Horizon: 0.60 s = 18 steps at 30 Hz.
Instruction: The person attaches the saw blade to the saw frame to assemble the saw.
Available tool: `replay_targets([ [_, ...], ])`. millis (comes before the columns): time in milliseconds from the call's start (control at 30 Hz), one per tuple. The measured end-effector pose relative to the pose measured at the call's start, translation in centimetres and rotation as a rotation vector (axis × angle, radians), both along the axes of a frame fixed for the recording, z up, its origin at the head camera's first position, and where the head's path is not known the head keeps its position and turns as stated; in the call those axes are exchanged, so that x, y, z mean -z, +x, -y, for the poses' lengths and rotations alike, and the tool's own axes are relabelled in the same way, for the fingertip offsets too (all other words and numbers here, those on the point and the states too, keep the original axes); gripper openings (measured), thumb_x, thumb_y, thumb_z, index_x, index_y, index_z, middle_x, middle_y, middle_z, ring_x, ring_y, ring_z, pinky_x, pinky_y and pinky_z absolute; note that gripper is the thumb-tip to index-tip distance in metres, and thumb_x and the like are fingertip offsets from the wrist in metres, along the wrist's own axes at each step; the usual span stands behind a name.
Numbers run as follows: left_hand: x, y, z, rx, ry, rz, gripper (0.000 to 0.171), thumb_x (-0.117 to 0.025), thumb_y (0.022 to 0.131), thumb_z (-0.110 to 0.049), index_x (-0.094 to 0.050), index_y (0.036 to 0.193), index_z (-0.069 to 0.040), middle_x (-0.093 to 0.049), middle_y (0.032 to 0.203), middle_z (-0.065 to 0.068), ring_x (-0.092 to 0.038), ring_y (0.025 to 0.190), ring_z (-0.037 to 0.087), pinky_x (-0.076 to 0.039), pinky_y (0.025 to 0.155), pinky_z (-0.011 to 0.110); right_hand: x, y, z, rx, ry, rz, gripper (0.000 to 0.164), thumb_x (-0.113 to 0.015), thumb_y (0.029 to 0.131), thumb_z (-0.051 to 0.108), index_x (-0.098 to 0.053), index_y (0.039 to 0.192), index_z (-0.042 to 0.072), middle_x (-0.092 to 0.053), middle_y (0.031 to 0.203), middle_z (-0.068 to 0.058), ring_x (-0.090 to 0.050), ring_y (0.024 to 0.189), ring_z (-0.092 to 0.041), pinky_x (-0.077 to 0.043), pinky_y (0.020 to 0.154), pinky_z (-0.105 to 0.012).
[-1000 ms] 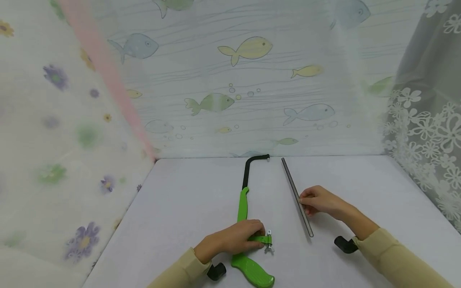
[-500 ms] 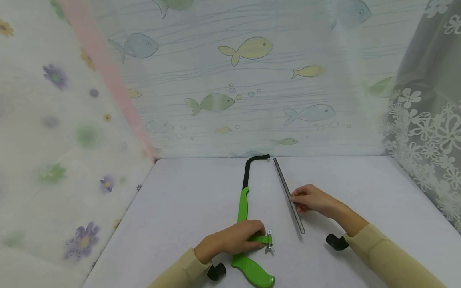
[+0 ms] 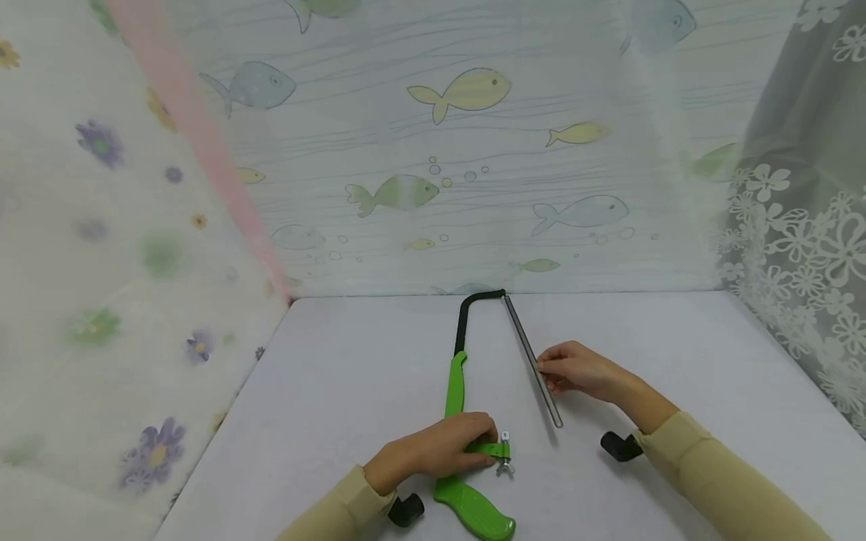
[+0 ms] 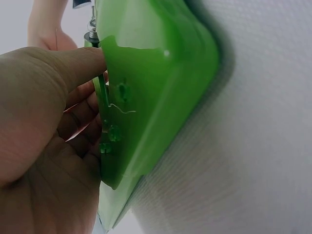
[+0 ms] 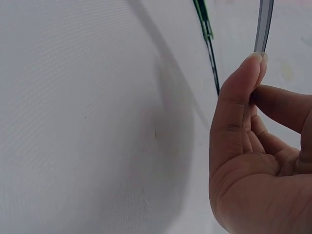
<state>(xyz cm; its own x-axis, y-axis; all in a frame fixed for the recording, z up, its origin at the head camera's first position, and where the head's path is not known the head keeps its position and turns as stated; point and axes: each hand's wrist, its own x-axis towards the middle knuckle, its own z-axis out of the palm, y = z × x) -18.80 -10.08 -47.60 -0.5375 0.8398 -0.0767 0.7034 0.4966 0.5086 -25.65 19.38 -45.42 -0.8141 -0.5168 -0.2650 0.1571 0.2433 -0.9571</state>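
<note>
A green-and-black hacksaw frame [image 3: 455,387] lies on the white table, its black bent arm towards the back. My left hand [image 3: 449,445] grips the frame's green part just above the handle [image 3: 476,511]; in the left wrist view the thumb [image 4: 80,66] presses on the green metal. A wing nut [image 3: 505,469] sits at the frame's near end, beside the fingers. To the right, my right hand [image 3: 582,372] pinches a thin grey hacksaw blade [image 3: 524,342] between thumb and fingertips. The blade slants above the table. Its far end is at the tip of the black arm; whether they touch I cannot tell.
Black wrist-camera pieces [image 3: 620,446] hang under both sleeves. A fish-patterned curtain [image 3: 399,248] meets the table's back edge [image 3: 379,297]. Flowered cloth [image 3: 169,338] borders the left side, and lace [image 3: 812,255] the right.
My right hand has carried the blade leftwards and slightly away from me, bringing its far end to the frame's black tip. The left hand and the frame have stayed put.
</note>
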Motion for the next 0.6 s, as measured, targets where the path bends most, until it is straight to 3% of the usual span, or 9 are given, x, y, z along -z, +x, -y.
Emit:
replay_targets([
  [600,-0.17,0.08,-0.14,-0.013,-0.005,0.01,0.015,-0.066,0.102,-0.026,-0.062,0.112,-0.017,-0.058,0.101,-0.014,-0.051,0.089,-0.002,-0.045,0.081,0.015,0.0,-0.44,0.45,0.014,-0.038,0.058,0.022,-0.051,0.106,0.006,-0.056,0.112,-0.014,-0.058,0.082,-0.007,-0.057,0.072,-0.013,-0.053,0.068,-0.027],
])
